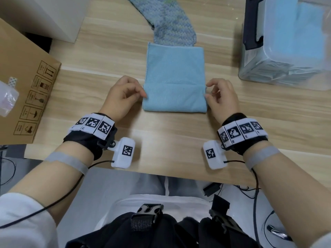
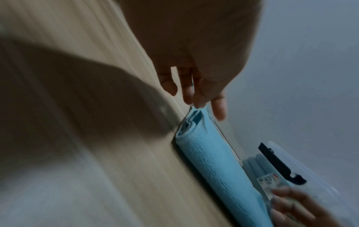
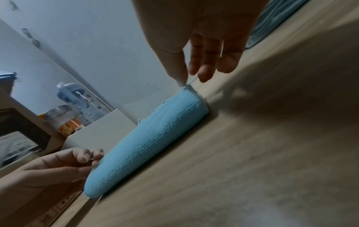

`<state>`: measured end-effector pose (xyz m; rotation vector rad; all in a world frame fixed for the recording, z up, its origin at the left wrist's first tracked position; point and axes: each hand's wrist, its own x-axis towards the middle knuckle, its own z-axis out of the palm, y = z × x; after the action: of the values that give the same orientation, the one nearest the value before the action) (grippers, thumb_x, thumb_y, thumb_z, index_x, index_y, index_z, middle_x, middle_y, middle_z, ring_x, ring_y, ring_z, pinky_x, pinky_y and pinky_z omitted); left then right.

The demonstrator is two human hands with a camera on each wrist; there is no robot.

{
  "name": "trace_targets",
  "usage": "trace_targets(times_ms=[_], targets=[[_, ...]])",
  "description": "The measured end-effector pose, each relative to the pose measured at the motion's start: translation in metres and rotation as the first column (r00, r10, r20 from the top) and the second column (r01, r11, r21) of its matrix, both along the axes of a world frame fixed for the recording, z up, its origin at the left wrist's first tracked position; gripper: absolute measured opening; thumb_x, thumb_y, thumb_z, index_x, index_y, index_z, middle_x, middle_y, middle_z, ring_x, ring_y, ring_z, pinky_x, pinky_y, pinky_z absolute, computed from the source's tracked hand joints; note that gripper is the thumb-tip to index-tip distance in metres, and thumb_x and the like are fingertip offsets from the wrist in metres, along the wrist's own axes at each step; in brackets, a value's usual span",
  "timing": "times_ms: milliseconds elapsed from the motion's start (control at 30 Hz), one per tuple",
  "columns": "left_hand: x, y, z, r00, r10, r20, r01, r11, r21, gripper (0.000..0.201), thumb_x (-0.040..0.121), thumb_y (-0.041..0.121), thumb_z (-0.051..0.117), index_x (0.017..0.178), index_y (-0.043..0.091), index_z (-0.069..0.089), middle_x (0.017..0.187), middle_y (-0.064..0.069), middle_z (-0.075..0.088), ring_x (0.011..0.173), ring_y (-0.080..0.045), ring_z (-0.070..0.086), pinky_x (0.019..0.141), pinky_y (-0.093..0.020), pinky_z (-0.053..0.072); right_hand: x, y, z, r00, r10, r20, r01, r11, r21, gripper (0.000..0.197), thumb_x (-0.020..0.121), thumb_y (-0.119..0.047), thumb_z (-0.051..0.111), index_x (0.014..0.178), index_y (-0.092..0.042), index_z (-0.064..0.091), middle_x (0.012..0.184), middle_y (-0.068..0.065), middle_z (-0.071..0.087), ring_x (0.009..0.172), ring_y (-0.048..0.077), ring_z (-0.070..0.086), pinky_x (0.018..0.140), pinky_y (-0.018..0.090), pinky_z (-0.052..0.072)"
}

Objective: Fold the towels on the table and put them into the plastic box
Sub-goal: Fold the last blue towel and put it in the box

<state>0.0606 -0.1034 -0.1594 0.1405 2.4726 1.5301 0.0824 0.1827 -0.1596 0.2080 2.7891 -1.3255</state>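
The light-blue towel (image 1: 174, 79) lies at the tabletop (image 1: 107, 54) centre, its near end folded over. The left hand (image 1: 123, 96) pinches the fold's left edge; the right hand (image 1: 222, 97) pinches its right edge. The box (image 1: 286, 51), holding folded towels, stands at the far right corner.

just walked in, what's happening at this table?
A person is folding a light blue towel on the wooden table. The near edge is already folded over; the left hand and right hand pinch its two ends. A knitted blue towel lies beyond it, unfolded. The plastic box at right already holds folded towels.
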Motion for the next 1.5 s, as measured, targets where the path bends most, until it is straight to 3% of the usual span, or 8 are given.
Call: trace_targets(times_ms=[200, 333, 600, 733, 867, 1067, 1233, 1500], targets=[[-0.01, -0.003, -0.011, 0.907, -0.403, -0.118, 0.327, 0.854, -0.404, 0.062, 0.068, -0.016, 0.046, 0.112, 0.023, 0.065, 0.123, 0.006, 0.052, 0.109, -0.033, 0.048, 0.098, -0.028, 0.029, -0.003, -0.001, 0.002, 0.977, 0.104, 0.185, -0.106, 0.994, 0.001, 0.045, 0.066, -0.048, 0.059, 0.099, -0.018, 0.056, 0.089, -0.008, 0.046, 0.082, 0.013, 0.052, 0.078, 0.039, 0.048], [-0.022, 0.002, -0.011, 0.895, -0.435, -0.098, 0.337, 0.804, -0.49, 0.05, 0.074, 0.001, 0.066, 0.12, 0.022, 0.061, 0.13, -0.007, 0.053, 0.113, -0.034, 0.046, 0.096, -0.027, 0.026, -0.01, 0.003, -0.007, 0.977, 0.186, 0.1, -0.189, 0.982, 0.017, 0.029, 0.069, -0.012, 0.072, 0.093, -0.027, 0.065, 0.099, -0.003, 0.041, 0.093, 0.022, 0.051, 0.086, 0.049, 0.05], [-0.02, 0.013, 0.006, 0.965, -0.044, 0.26, 0.045, 0.999, 0.003, 0.009, 0.08, 0.037, 0.056, 0.081, 0.028, 0.06, 0.06, 0.015, 0.06, 0.057, 0.002, 0.053, 0.06, -0.014, 0.042, -0.005, 0.009, 0.002, 0.981, 0.185, 0.051, -0.185, 0.983, -0.006, 0.026, 0.076, -0.022, 0.061, 0.092, -0.003, 0.064, 0.1, -0.007, 0.036, 0.095, 0.015, 0.042, 0.087, 0.021, 0.04], [-0.011, 0.017, 0.001, 0.917, 0.087, 0.39, -0.077, 0.996, -0.04, 0.028, 0.091, 0.035, 0.053, 0.088, 0.008, 0.056, 0.061, -0.006, 0.054, 0.042, -0.002, 0.057, 0.043, -0.014, 0.04, 0.009, 0.002, 0.005, 0.965, 0.15, 0.217, -0.174, 0.98, 0.098, 0.03, 0.089, -0.033, 0.051, 0.082, -0.004, 0.057, 0.083, 0.002, 0.048, 0.081, 0.024, 0.049, 0.066, 0.026, 0.028], [-0.015, 0.023, 0.0, 0.938, 0.191, 0.29, -0.14, 0.972, -0.189, 0.035, 0.088, 0.045, 0.052, 0.071, 0.014, 0.053, 0.052, -0.009, 0.057, 0.036, -0.008, 0.055, 0.054, -0.029, 0.042, 0.001, -0.009, 0.001, 0.951, 0.013, 0.309, -0.079, 0.976, 0.203, 0.039, 0.095, -0.039, 0.038, 0.06, -0.021, 0.038, 0.059, -0.004, 0.043, 0.07, 0.025, 0.046, 0.062, 0.03, 0.027], [-0.031, 0.031, 0.003, 0.981, 0.191, 0.032, -0.154, 0.868, -0.473, 0.029, 0.086, 0.044, 0.054, 0.077, 0.017, 0.05, 0.084, -0.008, 0.058, 0.084, -0.029, 0.057, 0.068, -0.032, 0.037, -0.02, -0.018, -0.002, 0.929, -0.078, 0.361, -0.054, 0.938, 0.343, 0.036, 0.093, -0.043, 0.037, 0.073, -0.015, 0.049, 0.076, 0.008, 0.052, 0.074, 0.027, 0.046, 0.065, 0.031, 0.03], [-0.038, 0.035, 0.008, 0.976, 0.146, 0.159, -0.08, 0.929, -0.362, 0.055, 0.077, 0.032, 0.071, 0.119, 0.009, 0.044, 0.101, -0.005, 0.055, 0.096, -0.022, 0.053, 0.08, -0.031, 0.04, -0.025, -0.023, 0.0, 0.917, -0.136, 0.375, -0.005, 0.937, 0.35, 0.037, 0.089, -0.043, 0.043, 0.074, -0.01, 0.053, 0.078, 0.011, 0.057, 0.076, 0.032, 0.052, 0.064, 0.032, 0.036], [-0.047, 0.053, 0.02, 0.949, -0.228, 0.218, 0.31, 0.796, -0.52, 0.075, 0.066, 0.011, 0.073, 0.133, 0.024, 0.041, 0.131, -0.006, 0.042, 0.123, -0.025, 0.042, 0.102, -0.046, 0.037, -0.018, -0.031, 0.002, 0.941, -0.158, 0.299, 0.083, 0.965, 0.249, 0.028, 0.088, -0.041, 0.051, 0.088, -0.013, 0.051, 0.084, 0.005, 0.053, 0.079, 0.023, 0.047, 0.067, 0.03, 0.033]])
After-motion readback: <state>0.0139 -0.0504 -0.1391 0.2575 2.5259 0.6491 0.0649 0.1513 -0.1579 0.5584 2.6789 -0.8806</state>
